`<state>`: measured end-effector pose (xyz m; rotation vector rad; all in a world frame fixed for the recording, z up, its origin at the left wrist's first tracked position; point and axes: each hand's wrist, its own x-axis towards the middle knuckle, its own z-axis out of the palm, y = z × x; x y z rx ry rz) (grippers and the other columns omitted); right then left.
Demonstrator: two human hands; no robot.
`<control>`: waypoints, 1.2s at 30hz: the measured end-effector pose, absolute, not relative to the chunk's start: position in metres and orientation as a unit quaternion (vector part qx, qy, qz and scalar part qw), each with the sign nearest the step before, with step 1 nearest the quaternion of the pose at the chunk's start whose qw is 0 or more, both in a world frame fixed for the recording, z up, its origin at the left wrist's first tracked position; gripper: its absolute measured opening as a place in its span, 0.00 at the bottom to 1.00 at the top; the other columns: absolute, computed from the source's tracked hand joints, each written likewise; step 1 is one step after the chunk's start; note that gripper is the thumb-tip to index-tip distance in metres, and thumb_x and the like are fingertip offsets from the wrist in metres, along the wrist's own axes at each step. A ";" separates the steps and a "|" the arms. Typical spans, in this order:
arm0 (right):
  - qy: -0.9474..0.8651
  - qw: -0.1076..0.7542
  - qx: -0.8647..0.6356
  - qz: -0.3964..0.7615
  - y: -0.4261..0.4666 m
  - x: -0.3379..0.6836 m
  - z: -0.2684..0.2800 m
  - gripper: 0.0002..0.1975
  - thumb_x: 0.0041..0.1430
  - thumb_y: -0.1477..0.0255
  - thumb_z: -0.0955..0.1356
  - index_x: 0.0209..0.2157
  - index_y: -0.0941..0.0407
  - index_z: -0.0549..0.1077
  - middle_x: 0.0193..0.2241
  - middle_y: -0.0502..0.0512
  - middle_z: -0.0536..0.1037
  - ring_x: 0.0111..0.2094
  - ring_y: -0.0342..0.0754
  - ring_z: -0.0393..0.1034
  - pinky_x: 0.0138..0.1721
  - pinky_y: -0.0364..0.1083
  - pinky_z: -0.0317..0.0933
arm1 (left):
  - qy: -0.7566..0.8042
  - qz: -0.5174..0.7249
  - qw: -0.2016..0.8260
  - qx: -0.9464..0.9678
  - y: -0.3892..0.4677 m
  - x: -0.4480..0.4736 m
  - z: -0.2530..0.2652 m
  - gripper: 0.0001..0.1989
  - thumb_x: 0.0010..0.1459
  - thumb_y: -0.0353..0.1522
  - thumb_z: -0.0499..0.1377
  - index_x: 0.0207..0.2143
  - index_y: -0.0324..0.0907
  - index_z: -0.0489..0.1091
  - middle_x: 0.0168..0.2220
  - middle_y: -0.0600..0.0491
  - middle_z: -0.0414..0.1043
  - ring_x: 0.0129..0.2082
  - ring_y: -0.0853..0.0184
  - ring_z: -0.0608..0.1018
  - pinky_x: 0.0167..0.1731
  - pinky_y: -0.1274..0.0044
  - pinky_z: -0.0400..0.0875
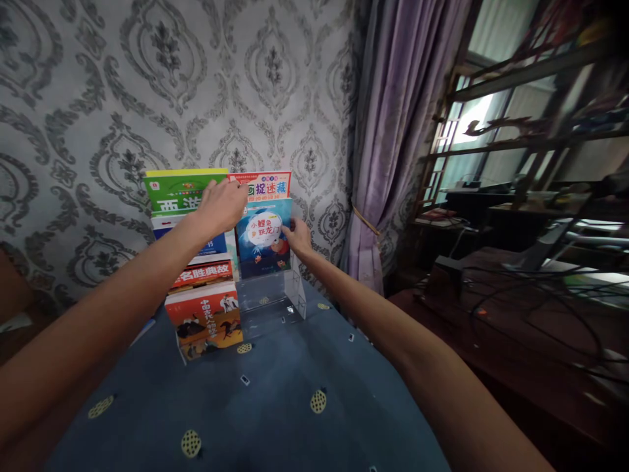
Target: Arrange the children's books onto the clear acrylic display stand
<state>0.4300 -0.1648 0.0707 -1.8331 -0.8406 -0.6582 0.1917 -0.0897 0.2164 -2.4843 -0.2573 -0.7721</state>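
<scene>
So you've got a clear stepped book rack on the desk, the one with the dark blue cloth, and it's loaded in two columns. Left side, back to front: a green book with a yellow edge peeking over it, a dark blue book mostly behind your arm, a red book, then an orange book right at the front. Right side has a red-bordered book at the back, with the teal-blue book upright in front of it, overlapping its lower part. Clear plastic tiers show below that one.

Your right hand has its fingers pinched on the teal-blue book's right edge. Your left hand is curled by its top left corner, in front of the green book; can't tell whether those fingers are gripping anything, since the tips are hard to make out.
</scene>
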 end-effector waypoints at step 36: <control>-0.319 0.557 -0.736 -0.216 -0.168 0.428 0.078 0.09 0.60 0.71 0.61 0.41 0.54 0.69 0.38 0.58 0.79 0.42 0.55 0.72 0.48 0.54 0.65 | -0.188 -0.199 0.231 -0.934 -0.080 0.220 0.216 0.19 0.63 0.26 0.51 0.54 0.38 0.71 0.54 0.37 0.75 0.53 0.47 0.77 0.49 0.61 0.73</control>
